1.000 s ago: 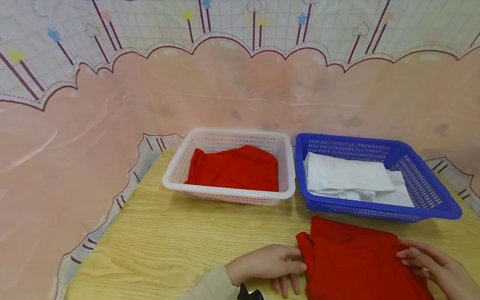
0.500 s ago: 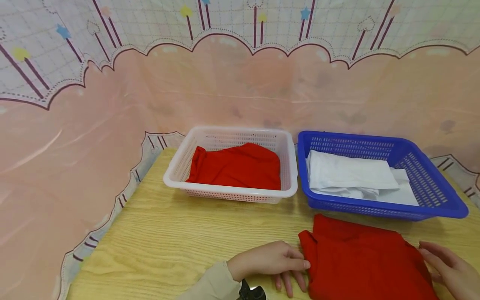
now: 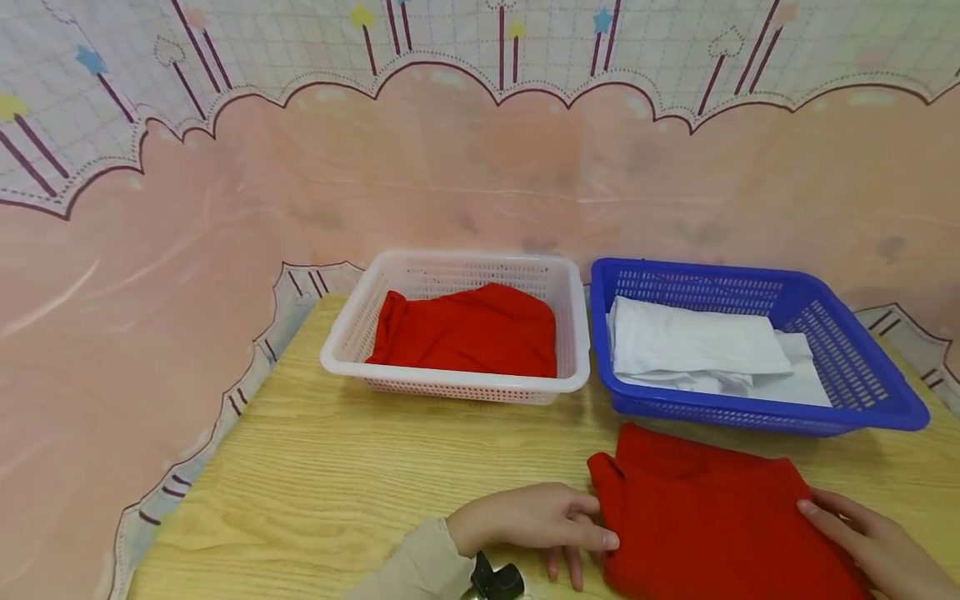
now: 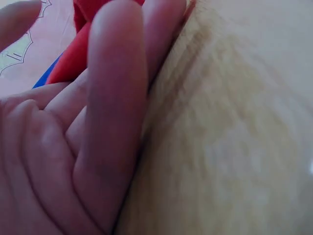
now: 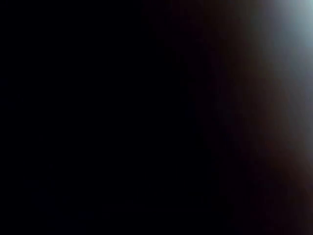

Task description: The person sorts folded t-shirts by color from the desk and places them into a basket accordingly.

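Note:
A red folded cloth (image 3: 697,517) lies on the table at the lower right of the head view, its near end cut off by the frame. At its left edge is my left hand (image 3: 536,521), thumb over the edge and other fingers low by the tabletop. In the left wrist view, the fingers (image 4: 117,83) run along the wood with red cloth beyond them. My right hand (image 3: 873,537) holds the right edge, thumb on top and the rest of its fingers partly hidden. The right wrist view is almost wholly dark.
Behind the cloth stands a blue basket (image 3: 757,408) with folded white cloth (image 3: 693,337) inside. To its left, a white basket (image 3: 450,379) contains another red cloth (image 3: 480,333). A patterned pink sheet (image 3: 420,183) hangs behind the wooden table (image 3: 322,492).
My right hand first drew back along the cloth's right edge, then came inward, its thumb now over that edge. My left hand has stayed at the left edge. The head view shifted slightly.

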